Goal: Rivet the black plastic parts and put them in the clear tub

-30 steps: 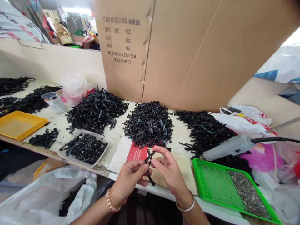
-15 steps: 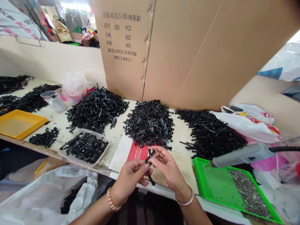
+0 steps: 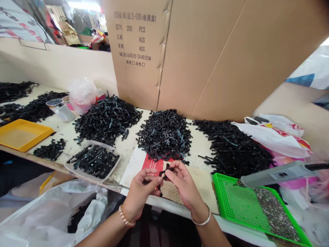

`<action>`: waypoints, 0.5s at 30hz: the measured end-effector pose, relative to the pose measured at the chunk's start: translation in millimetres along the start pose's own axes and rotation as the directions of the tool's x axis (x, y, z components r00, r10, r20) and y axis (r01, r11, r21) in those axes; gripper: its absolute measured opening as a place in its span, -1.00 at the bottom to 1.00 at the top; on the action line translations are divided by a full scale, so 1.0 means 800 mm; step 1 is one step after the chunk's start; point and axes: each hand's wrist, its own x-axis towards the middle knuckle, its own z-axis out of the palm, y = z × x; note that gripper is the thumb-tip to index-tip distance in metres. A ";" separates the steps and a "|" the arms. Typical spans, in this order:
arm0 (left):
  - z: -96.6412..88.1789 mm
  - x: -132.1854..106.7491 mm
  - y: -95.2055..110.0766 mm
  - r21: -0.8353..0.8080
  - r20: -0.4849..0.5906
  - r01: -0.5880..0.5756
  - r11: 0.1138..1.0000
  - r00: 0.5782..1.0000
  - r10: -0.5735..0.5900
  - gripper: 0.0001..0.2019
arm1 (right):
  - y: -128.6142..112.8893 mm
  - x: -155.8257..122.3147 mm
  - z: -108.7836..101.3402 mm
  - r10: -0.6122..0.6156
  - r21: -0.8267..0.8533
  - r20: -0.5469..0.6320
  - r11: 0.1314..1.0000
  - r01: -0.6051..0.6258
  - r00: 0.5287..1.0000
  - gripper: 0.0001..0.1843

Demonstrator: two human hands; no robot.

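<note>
Between my two hands, just above the front of the bench, are small black strips [image 3: 162, 174] with rounded ends, crossing one another. My left hand [image 3: 144, 188] pinches them from the left with thumb and fingers. My right hand [image 3: 182, 181] grips from the right, its thumb close to the left thumb. Fingers cover part of the strips, so how they are joined is hidden. Beyond the hands lies a heap of black pieces [image 3: 164, 135], its front edge over a red and white card [image 3: 151, 165]. A honeycomb-patterned pad [image 3: 197, 181] is under my right hand.
A green tray [image 3: 223, 202] of small metal parts sits right, a grey corded tool [image 3: 272, 175] over it. Left are a clear tub [image 3: 67, 168] of black pieces, a yellow tray [image 3: 25, 145] and a mug [image 3: 64, 111]. More black heaps [image 3: 236, 147] flank the middle. A cardboard sheet [image 3: 205, 51] stands behind.
The strip that hung long and slanting below my fingers is turned, with its lower end now further left. My left fingers have shifted on the strips; both hands stay close together.
</note>
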 end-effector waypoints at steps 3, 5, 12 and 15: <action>-0.001 0.006 -0.003 -0.086 -0.066 0.010 0.996 0.998 -0.016 -0.39 | 0.007 -0.001 0.003 0.011 -0.042 0.000 0.999 -0.011 1.000 -0.69; -0.002 0.010 -0.005 -0.140 -0.065 0.047 0.989 0.996 -0.057 -0.44 | 0.014 -0.002 0.006 0.009 -0.083 -0.002 0.996 -0.009 1.000 -0.70; 0.000 0.011 -0.016 -0.361 0.104 0.262 0.895 0.965 -0.240 -0.65 | 0.021 -0.022 -0.002 -0.324 -0.496 0.067 0.810 0.313 0.944 -0.88; 0.004 0.014 -0.019 -0.376 0.159 0.281 0.883 0.958 -0.237 -0.70 | 0.018 -0.023 -0.012 -0.310 -0.495 0.119 0.805 0.327 0.943 -0.83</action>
